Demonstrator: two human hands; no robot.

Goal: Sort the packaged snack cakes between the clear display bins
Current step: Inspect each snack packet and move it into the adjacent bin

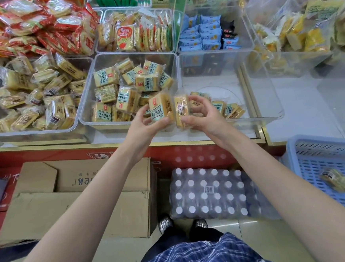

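Here both hands meet above the front edge of the counter (209, 137), each holding a packaged snack cake. The left hand (146, 123) grips a yellow cake pack (160, 108) with blue-green print, its fingers curled round the lower edge and the face of the pack turned up toward the camera. The right hand (201, 116) pinches a second cake pack (182, 110), seen edge-on, thumb beneath and fingers arched over the top. The two packs sit side by side and look to be touching or nearly so.

Take the middle bin (87, 108) as the landmark. It is a clear bin, well filled with the same yellow packs, and the held packs hover over its front right corner. Just right of it stands a second clear bin (267, 94), holding only a few packs (228, 108) gathered at its front left, close behind the right hand. Left of the middle bin is another clear bin (43, 131) piled with tan-wrapped cakes. Behind the middle bin stands a bin of orange-labelled packs (137, 33), and behind the near-empty one a bin of blue packets (203, 34).

Below the counter, in front of the middle bin, lie cardboard boxes (86, 199) on the floor, with a wrapped case of bottles (207, 192) to their right. Farther right sits a blue basket (335, 159) with one small wrapped item (334, 180) inside.
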